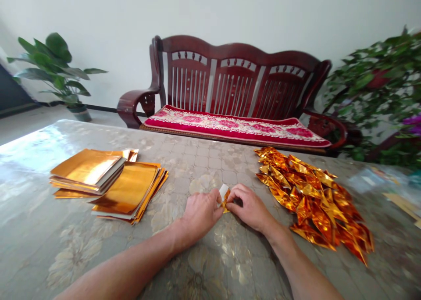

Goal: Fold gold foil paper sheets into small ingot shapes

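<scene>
Between my two hands, just above the patterned tabletop (190,164), is a small piece of gold foil paper (225,199) with a pale end showing at its top. My left hand (203,210) pinches its left side with thumb and fingers. From the other side my right hand (246,204) grips it, fingertips curled in close. Much of the paper is hidden by the fingers. Off to the left lie two stacks of flat gold foil sheets (130,188). A heap of folded gold foil pieces (312,199) spreads to the right of my right hand.
Clear plastic packaging (378,179) and a tan strip (403,207) lie at the table's right edge. Beyond the table stands a dark red wooden bench (230,80) with a red floral cushion (230,124). Potted plants (54,67) flank it.
</scene>
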`<action>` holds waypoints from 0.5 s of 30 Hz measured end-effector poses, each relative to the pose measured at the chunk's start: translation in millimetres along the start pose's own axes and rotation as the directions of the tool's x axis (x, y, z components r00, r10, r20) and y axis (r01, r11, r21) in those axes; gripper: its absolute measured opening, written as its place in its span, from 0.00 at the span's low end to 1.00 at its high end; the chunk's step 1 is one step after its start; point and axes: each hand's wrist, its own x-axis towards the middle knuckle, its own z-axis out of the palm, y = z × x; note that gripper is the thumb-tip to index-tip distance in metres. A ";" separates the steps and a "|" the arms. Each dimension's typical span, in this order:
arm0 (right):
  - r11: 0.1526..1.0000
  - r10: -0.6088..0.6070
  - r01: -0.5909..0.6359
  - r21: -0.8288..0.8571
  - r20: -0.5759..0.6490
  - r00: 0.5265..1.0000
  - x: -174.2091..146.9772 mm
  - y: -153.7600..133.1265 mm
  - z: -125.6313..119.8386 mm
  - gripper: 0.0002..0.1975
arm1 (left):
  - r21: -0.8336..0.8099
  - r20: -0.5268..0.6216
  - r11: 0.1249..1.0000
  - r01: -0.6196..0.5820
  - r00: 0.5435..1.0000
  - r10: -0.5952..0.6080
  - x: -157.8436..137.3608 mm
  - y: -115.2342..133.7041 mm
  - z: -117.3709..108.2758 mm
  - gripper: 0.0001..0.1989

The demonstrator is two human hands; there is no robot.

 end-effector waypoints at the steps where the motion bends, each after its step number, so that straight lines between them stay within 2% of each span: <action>1: 1.000 0.000 -0.001 -0.008 -0.004 1.000 0.1 -0.7 0.4 0.06 | 0.002 0.001 1.000 0.010 1.000 -0.010 -0.2 0.0 -0.2 0.10; 6: 0.999 0.008 -0.009 -0.038 -0.022 1.000 -0.2 -2.6 2.1 0.06 | -0.026 0.045 0.999 0.021 0.999 -0.020 -2.2 -2.2 -3.5 0.12; 15: 0.996 0.045 -0.047 -0.069 -0.029 0.999 -0.9 -3.1 4.8 0.06 | -0.003 0.010 0.999 -0.047 0.999 0.047 -3.7 -2.8 -6.4 0.07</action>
